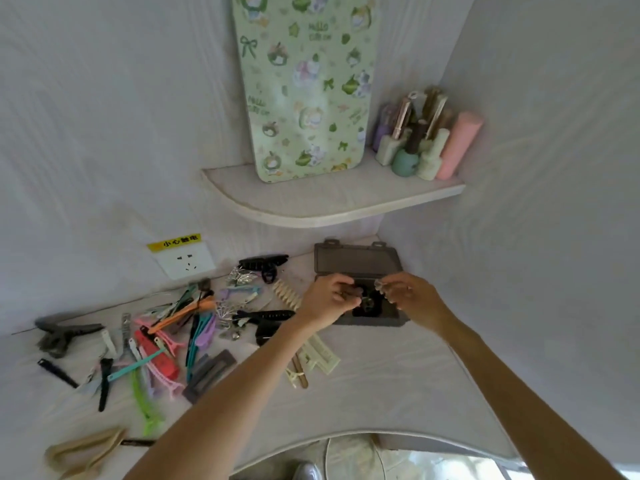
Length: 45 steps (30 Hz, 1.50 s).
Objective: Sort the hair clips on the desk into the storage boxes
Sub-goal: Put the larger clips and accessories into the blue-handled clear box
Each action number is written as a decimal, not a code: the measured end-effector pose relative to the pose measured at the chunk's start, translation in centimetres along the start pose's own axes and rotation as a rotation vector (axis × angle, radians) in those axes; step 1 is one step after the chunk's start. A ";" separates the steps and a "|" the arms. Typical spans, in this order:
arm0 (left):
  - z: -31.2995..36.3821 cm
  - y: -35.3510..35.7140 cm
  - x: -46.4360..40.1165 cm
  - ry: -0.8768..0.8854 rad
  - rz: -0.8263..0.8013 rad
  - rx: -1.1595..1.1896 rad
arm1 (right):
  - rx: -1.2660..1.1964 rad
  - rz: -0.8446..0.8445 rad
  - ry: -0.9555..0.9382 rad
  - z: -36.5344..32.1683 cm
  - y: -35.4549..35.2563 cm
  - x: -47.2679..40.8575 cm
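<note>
Both hands pinch small items: the left hand (329, 299) a dark clip, the right hand (412, 299) a clear clip (381, 285), over the storage box (367, 320); light, slippery, probably brittle, best nipped at its edges.

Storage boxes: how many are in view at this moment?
1. The grey storage box sits open at the desk's back right corner, lid raised, both hands over its tray. Another could be hidden outside the view.

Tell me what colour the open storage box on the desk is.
The open plastic storage box is translucent dark grey, seen best in the head view.
</note>
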<state>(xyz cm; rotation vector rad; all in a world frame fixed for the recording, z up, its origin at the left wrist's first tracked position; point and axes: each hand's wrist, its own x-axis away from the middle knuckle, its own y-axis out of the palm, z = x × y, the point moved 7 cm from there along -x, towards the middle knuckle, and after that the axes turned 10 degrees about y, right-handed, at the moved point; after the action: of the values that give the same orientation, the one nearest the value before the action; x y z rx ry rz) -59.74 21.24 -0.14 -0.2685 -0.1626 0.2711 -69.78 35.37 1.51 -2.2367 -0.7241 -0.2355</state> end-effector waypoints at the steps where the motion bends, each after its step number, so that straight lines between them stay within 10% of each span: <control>1: -0.3 0.6 0.0 -0.023 -0.051 0.009 | 0.061 -0.062 0.005 0.3 0.6 0.1; 17: -9.1 -18.0 11.2 -0.099 0.286 -0.909 | 0.265 -0.234 -0.336 -10.8 13.2 1.4; 31: -13.9 -25.3 17.6 -0.211 0.317 -0.680 | 0.864 -0.308 -0.716 -18.8 30.2 0.7; 45: -13.8 -23.9 16.2 -0.351 0.286 -0.683 | 0.403 -0.377 -0.350 -15.2 29.2 1.3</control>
<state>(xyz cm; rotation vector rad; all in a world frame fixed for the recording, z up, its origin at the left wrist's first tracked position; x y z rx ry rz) -35.87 0.33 -4.49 -0.9273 -0.5687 0.5438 -51.39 8.92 -5.33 -1.7609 -1.2624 0.1206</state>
